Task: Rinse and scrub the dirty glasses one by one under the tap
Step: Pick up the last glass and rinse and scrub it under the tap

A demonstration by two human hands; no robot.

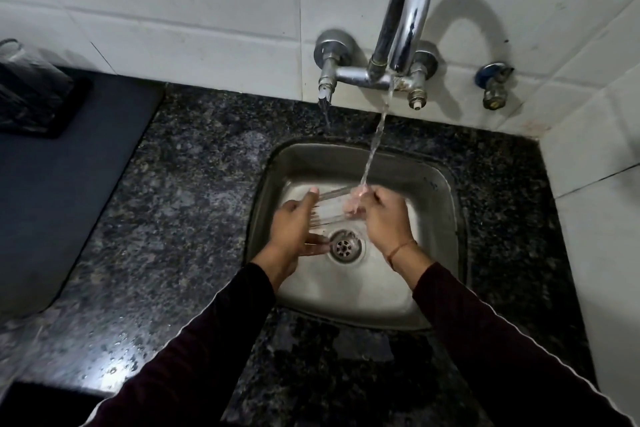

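A clear glass [332, 208] lies sideways over the steel sink [436, 204], blurred by motion. My left hand [294, 229] grips its base end, with the thumb up along its far side. My right hand [384, 218] is at the glass's mouth with curled fingers that seem to reach inside it. Water runs from the chrome tap [408, 10] in a thin stream [375, 139] and lands right where my right hand meets the glass's rim.
The sink is set in a dark speckled granite counter [180, 201], wet at the front left. The drain [344, 247] lies just below the hands. A dark mat [69, 163] lies at the left, with another glass [14, 52] at the far left edge. White tiled walls stand behind and to the right.
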